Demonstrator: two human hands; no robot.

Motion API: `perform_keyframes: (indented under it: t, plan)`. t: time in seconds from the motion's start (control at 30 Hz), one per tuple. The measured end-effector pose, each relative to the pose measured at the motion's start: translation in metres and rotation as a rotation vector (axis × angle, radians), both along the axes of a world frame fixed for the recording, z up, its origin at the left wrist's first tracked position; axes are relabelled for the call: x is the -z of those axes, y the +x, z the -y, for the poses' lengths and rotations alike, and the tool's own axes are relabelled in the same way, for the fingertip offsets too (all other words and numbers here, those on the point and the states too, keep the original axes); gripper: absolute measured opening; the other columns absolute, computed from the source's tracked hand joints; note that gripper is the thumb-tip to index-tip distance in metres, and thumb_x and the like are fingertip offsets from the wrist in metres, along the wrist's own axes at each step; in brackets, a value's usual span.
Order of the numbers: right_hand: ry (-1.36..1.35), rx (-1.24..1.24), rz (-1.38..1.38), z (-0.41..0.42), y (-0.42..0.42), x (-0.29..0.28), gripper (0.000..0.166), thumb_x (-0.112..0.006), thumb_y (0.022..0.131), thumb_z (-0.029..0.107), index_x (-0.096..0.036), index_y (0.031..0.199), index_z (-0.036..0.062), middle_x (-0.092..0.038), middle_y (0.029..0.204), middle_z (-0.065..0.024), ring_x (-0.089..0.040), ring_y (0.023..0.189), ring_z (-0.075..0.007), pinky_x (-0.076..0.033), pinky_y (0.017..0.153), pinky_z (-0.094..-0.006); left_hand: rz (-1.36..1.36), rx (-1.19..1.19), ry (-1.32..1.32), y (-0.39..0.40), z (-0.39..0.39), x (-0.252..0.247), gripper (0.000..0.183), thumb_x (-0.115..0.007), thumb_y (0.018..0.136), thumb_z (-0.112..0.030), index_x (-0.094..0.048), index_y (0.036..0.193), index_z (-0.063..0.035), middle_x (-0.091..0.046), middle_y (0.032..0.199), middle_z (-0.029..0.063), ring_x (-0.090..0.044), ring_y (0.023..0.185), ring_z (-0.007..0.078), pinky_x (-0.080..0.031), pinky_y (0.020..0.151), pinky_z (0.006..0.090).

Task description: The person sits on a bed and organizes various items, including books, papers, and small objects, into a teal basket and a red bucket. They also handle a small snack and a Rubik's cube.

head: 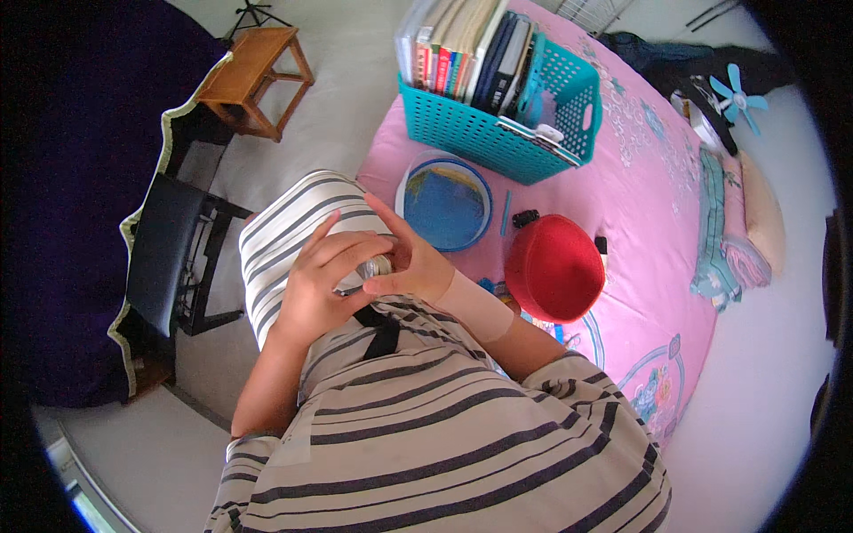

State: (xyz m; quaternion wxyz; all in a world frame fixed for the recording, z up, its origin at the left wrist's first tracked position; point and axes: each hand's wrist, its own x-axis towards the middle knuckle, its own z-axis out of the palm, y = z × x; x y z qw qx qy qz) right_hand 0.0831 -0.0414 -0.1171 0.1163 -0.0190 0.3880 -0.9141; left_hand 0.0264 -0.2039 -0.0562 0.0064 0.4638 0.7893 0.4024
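Observation:
My left hand and my right hand meet above my lap, over a striped garment. Between their fingers is a small round silvery or clear object, partly covered; its exact kind cannot be told. The left fingers curl over its top, and the right thumb lies against its lower side. The right index finger points up and away from it. Beyond the hands, on a pink bedspread, lie a round blue-bottomed container with a clear rim, a thin blue stick, a small black object and a red fabric basket.
A teal perforated plastic basket with upright books and folders stands on the bed. Folded bedding and a light-blue fan are at the right. On the left are a wooden stool, a black padded bench and a dark draped cloth.

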Motion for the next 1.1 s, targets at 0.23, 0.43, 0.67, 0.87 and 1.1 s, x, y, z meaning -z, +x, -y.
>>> perform_keyframes:
  t: [0.23, 0.43, 0.67, 0.87, 1.1]
  plan:
    - [0.005, -0.026, -0.035, -0.005, 0.006, -0.004, 0.12, -0.086, 0.066, 0.006, -0.004, 0.153, 0.0206, -0.052, 0.126, -0.0099, -0.051, 0.114, -0.0165, -0.041, 0.097, -0.0322, -0.02, 0.016, -0.011, -0.01, 0.002, 0.009, 0.056, -0.078, 0.052, -0.004, -0.067, 0.107, -0.0103, -0.066, 0.106, 0.0076, -0.061, 0.107, 0.0234, -0.031, 0.11, 0.0478]
    - [0.057, -0.005, -0.063, -0.007, 0.008, -0.007, 0.121, -0.086, 0.065, 0.007, -0.003, 0.153, 0.0181, -0.053, 0.125, -0.0102, -0.05, 0.115, -0.0169, -0.041, 0.098, -0.0326, -0.076, 0.006, -0.055, -0.008, -0.001, 0.005, 0.054, -0.078, 0.052, -0.005, -0.068, 0.105, -0.0123, -0.067, 0.106, 0.0028, -0.059, 0.113, 0.0218, -0.024, 0.112, 0.0502]
    - [0.121, 0.044, -0.122, -0.004, 0.005, -0.013, 0.12, -0.087, 0.065, 0.011, -0.004, 0.152, 0.0129, -0.055, 0.123, -0.0123, -0.051, 0.117, -0.0188, -0.038, 0.101, -0.0334, -0.178, 0.012, -0.036, -0.001, 0.001, -0.007, 0.048, -0.078, 0.061, -0.017, -0.069, 0.107, -0.0158, -0.067, 0.107, -0.0026, -0.058, 0.113, 0.0202, -0.02, 0.114, 0.0514]
    - [0.123, 0.078, -0.15, -0.003, 0.004, -0.006, 0.117, -0.087, 0.066, 0.01, -0.007, 0.152, 0.0133, -0.05, 0.129, -0.012, -0.049, 0.12, -0.0188, -0.038, 0.101, -0.0328, -0.201, 0.005, -0.061, -0.002, 0.002, -0.005, 0.054, -0.078, 0.06, -0.017, -0.066, 0.113, -0.0164, -0.065, 0.109, -0.0028, -0.057, 0.113, 0.02, -0.018, 0.114, 0.0519]
    - [-0.196, 0.153, 0.138, 0.005, 0.006, -0.021, 0.097, -0.079, 0.077, 0.018, -0.016, 0.15, 0.0141, -0.046, 0.133, -0.0092, -0.047, 0.122, -0.021, -0.038, 0.103, -0.0372, -0.248, -0.14, 0.113, 0.007, -0.004, 0.006, 0.06, -0.082, 0.061, -0.016, -0.057, 0.116, -0.0097, -0.062, 0.111, 0.0056, -0.058, 0.108, 0.0262, -0.034, 0.106, 0.0503]
